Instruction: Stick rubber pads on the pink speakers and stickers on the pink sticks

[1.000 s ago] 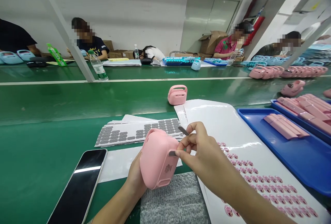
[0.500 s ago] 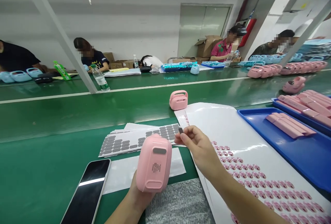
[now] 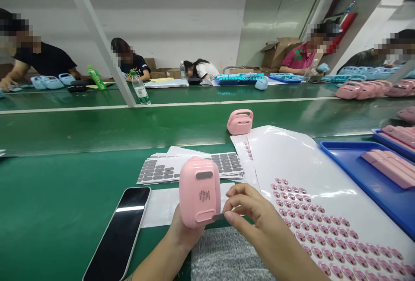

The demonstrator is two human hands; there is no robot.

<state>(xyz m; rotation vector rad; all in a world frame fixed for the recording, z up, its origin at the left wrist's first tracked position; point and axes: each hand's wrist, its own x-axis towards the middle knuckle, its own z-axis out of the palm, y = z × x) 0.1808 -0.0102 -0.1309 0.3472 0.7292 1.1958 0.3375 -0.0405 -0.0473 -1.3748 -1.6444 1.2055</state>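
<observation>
The left hand (image 3: 186,232) grips a pink case (image 3: 190,192) above the table (image 3: 58,212), its fingers mostly hidden behind. The right hand's (image 3: 253,212) thumb and forefinger pinch a gray sticker (image 3: 218,216) beside the case's lower recess.

The left hand (image 3: 184,231) cups the pink plastic casing (image 3: 194,194) from beneath and behind, its forearm (image 3: 158,257) slanting up from below. Right of the casing's lower end, the right hand (image 3: 251,212) pinches thumb against forefinger.
</observation>
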